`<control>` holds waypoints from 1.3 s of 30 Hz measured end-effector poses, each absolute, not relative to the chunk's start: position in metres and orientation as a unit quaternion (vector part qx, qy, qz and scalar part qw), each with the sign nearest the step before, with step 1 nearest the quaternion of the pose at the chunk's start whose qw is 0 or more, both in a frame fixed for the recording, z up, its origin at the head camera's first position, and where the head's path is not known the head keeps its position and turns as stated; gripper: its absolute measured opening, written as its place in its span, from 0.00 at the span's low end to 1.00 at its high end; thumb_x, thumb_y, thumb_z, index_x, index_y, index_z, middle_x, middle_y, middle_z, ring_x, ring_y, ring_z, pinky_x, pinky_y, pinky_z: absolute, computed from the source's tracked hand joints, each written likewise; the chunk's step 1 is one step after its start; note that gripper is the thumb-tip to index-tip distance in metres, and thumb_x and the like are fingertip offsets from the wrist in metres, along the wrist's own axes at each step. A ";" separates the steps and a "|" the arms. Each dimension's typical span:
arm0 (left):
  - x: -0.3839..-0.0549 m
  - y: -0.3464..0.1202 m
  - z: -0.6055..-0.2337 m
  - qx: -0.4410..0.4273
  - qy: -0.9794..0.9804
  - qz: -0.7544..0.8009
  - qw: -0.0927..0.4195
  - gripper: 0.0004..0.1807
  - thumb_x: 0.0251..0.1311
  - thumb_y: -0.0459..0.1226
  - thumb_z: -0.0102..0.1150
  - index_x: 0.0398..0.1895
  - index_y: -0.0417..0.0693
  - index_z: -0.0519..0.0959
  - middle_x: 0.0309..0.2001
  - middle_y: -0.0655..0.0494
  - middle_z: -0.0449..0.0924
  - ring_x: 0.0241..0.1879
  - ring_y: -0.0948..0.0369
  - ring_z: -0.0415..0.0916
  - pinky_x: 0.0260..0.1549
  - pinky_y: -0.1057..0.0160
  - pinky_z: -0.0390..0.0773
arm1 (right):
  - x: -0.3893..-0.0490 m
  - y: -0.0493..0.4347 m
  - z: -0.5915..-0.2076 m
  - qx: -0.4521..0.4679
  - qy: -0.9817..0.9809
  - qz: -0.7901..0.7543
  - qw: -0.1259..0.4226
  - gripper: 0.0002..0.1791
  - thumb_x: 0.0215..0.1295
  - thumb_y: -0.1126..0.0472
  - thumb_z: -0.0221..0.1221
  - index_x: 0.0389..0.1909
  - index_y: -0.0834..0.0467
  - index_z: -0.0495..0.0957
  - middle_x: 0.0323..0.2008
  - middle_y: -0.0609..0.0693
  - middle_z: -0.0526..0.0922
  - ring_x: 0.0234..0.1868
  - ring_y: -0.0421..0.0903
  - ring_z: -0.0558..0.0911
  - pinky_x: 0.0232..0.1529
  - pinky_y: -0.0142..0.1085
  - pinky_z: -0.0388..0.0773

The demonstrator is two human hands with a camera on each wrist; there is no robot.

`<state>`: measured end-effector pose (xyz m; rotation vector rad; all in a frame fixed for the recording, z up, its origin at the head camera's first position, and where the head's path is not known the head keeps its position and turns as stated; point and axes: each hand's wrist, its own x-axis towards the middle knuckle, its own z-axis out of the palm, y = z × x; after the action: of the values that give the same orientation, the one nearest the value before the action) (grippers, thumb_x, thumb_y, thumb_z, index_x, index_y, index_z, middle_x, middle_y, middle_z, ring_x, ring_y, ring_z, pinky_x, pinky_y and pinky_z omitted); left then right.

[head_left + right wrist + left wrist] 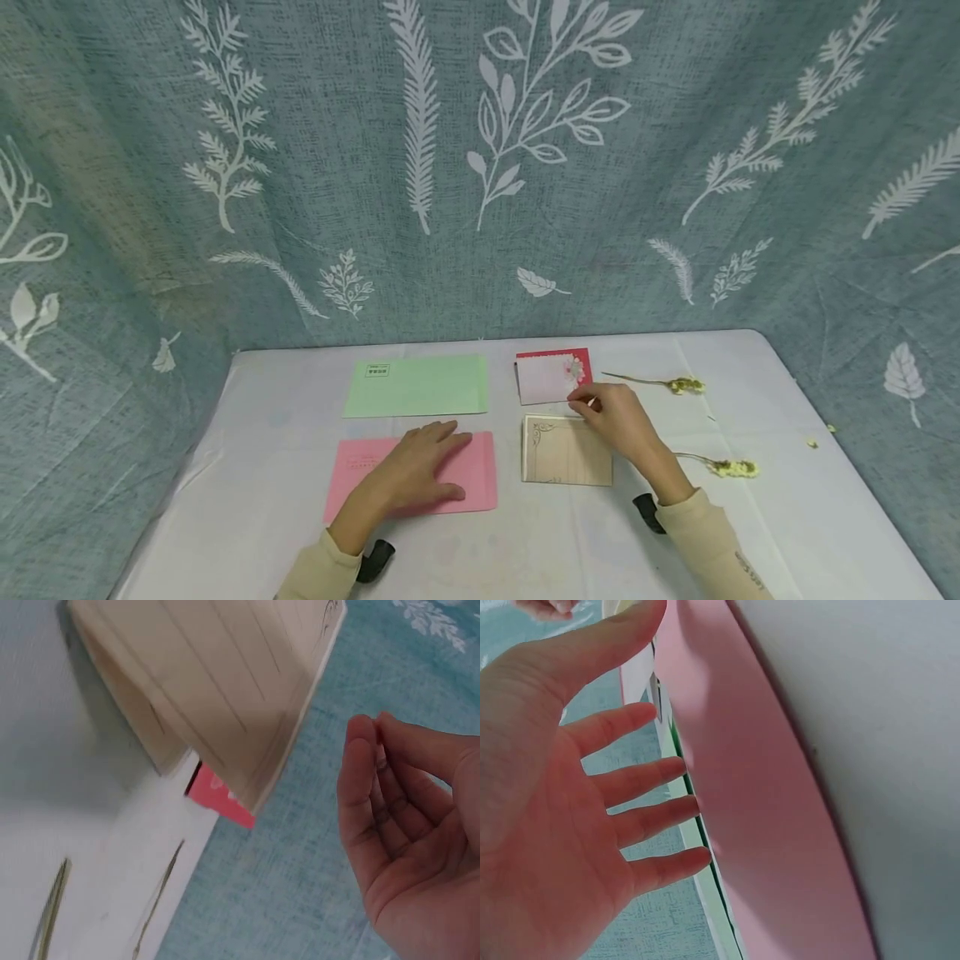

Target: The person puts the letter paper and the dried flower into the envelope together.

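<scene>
My left hand [418, 473] hovers over or rests lightly on a pink envelope [480, 479]; contact cannot be told. Its fingers are spread and rather straight in the left wrist view. Behind that envelope lies a green envelope [420, 392]. My right hand [617, 418] is above the gap between a red and white floral card [542, 380] and a folded sheet of beige lined letter paper [566, 454]. In the right wrist view the letter paper [217, 667] stands partly lifted at its fold, and thumb and fingertips meet with nothing visible between them.
Two dried yellow flower stems, a far one [684, 385] and a near one [733, 468], lie at the right. Small yellow bits [812, 444] are near the right edge of the white-covered table [240, 467]. A leaf-patterned curtain [337, 167] hangs behind.
</scene>
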<state>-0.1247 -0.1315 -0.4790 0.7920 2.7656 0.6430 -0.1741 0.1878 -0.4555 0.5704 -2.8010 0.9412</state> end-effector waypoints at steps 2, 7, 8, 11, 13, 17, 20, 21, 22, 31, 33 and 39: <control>-0.125 -0.131 -0.480 0.271 0.933 0.215 0.102 0.40 0.51 0.47 0.72 0.67 0.45 0.70 0.69 0.39 0.64 0.69 0.40 0.59 0.66 0.39 0.58 | -0.174 0.185 -0.457 0.183 -0.928 0.318 0.060 0.04 0.61 0.66 0.66 0.35 0.61 0.86 0.28 0.47 0.85 0.25 0.37 0.75 0.25 0.30 0.72; -0.125 -0.130 -0.481 0.278 0.932 0.206 0.107 0.42 0.51 0.49 0.72 0.69 0.45 0.69 0.69 0.40 0.64 0.69 0.40 0.58 0.66 0.39 0.57 | -0.173 0.179 -0.459 0.176 -0.920 0.347 0.034 0.07 0.64 0.65 0.63 0.40 0.64 0.85 0.25 0.47 0.84 0.21 0.36 0.77 0.22 0.29 0.72; -0.125 -0.130 -0.481 0.277 0.932 0.205 0.107 0.42 0.50 0.49 0.72 0.69 0.46 0.69 0.69 0.41 0.64 0.70 0.41 0.58 0.66 0.39 0.57 | -0.173 0.177 -0.459 0.177 -0.918 0.355 0.029 0.08 0.64 0.65 0.63 0.41 0.65 0.84 0.26 0.48 0.84 0.20 0.36 0.77 0.21 0.29 0.72; -0.125 -0.130 -0.482 0.279 0.932 0.209 0.104 0.43 0.50 0.50 0.72 0.69 0.46 0.68 0.70 0.41 0.63 0.70 0.42 0.58 0.67 0.39 0.56 | -0.172 0.174 -0.462 0.183 -0.910 0.372 0.025 0.10 0.65 0.66 0.62 0.44 0.66 0.83 0.27 0.48 0.84 0.21 0.37 0.79 0.22 0.29 0.74; -0.125 -0.129 -0.484 0.280 0.930 0.214 0.104 0.44 0.50 0.51 0.72 0.70 0.47 0.68 0.70 0.41 0.63 0.70 0.42 0.57 0.67 0.38 0.55 | -0.172 0.172 -0.464 0.193 -0.906 0.376 0.030 0.09 0.65 0.66 0.62 0.43 0.66 0.83 0.28 0.48 0.84 0.23 0.37 0.79 0.24 0.29 0.75; -0.125 -0.127 -0.485 0.291 0.926 0.215 0.107 0.47 0.46 0.53 0.74 0.71 0.48 0.67 0.71 0.40 0.61 0.71 0.39 0.54 0.66 0.34 0.52 | -0.170 0.166 -0.468 0.208 -0.900 0.381 0.033 0.08 0.65 0.66 0.62 0.41 0.64 0.84 0.31 0.49 0.86 0.29 0.38 0.80 0.29 0.30 0.76; -0.124 -0.125 -0.486 0.303 0.924 0.205 0.112 0.51 0.43 0.55 0.75 0.71 0.48 0.66 0.72 0.40 0.59 0.72 0.38 0.52 0.65 0.31 0.50 | -0.168 0.162 -0.472 0.215 -0.896 0.388 0.023 0.07 0.65 0.66 0.62 0.41 0.64 0.85 0.34 0.50 0.87 0.31 0.38 0.80 0.33 0.30 0.78; -0.124 -0.125 -0.486 0.307 0.923 0.201 0.112 0.52 0.42 0.55 0.76 0.71 0.48 0.66 0.72 0.40 0.59 0.71 0.37 0.52 0.65 0.31 0.50 | -0.167 0.160 -0.473 0.219 -0.894 0.391 0.020 0.07 0.65 0.66 0.62 0.41 0.64 0.85 0.35 0.50 0.87 0.32 0.37 0.80 0.33 0.30 0.78; -0.124 -0.125 -0.486 0.310 0.924 0.196 0.112 0.52 0.41 0.55 0.76 0.71 0.48 0.65 0.72 0.41 0.59 0.72 0.37 0.51 0.65 0.31 0.50 | -0.167 0.159 -0.474 0.220 -0.891 0.396 0.016 0.07 0.65 0.66 0.62 0.40 0.64 0.85 0.35 0.50 0.87 0.32 0.37 0.80 0.33 0.30 0.78; -0.124 -0.122 -0.488 0.319 0.925 0.180 0.103 0.50 0.43 0.53 0.76 0.71 0.48 0.66 0.71 0.39 0.59 0.71 0.38 0.54 0.67 0.35 0.52 | -0.165 0.149 -0.479 0.252 -0.876 0.411 0.010 0.06 0.64 0.66 0.64 0.39 0.63 0.85 0.35 0.50 0.85 0.30 0.36 0.78 0.33 0.29 0.77; -0.124 -0.121 -0.488 0.321 0.925 0.177 0.100 0.48 0.45 0.52 0.75 0.70 0.48 0.66 0.71 0.39 0.60 0.71 0.40 0.54 0.67 0.36 0.52 | -0.164 0.145 -0.479 0.256 -0.875 0.411 -0.001 0.07 0.64 0.65 0.63 0.40 0.64 0.85 0.34 0.49 0.85 0.30 0.36 0.78 0.34 0.29 0.77; -0.124 -0.120 -0.490 0.322 0.927 0.170 0.088 0.45 0.47 0.53 0.73 0.69 0.51 0.67 0.70 0.41 0.62 0.70 0.44 0.57 0.66 0.37 0.55 | -0.158 0.134 -0.485 0.256 -0.877 0.406 -0.028 0.07 0.65 0.65 0.62 0.40 0.64 0.85 0.34 0.49 0.87 0.32 0.38 0.81 0.37 0.31 0.80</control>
<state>-0.1236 -0.1198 -0.4895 0.9582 2.7610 0.5054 -0.1582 0.1340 -0.4847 0.8185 -2.8058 1.2973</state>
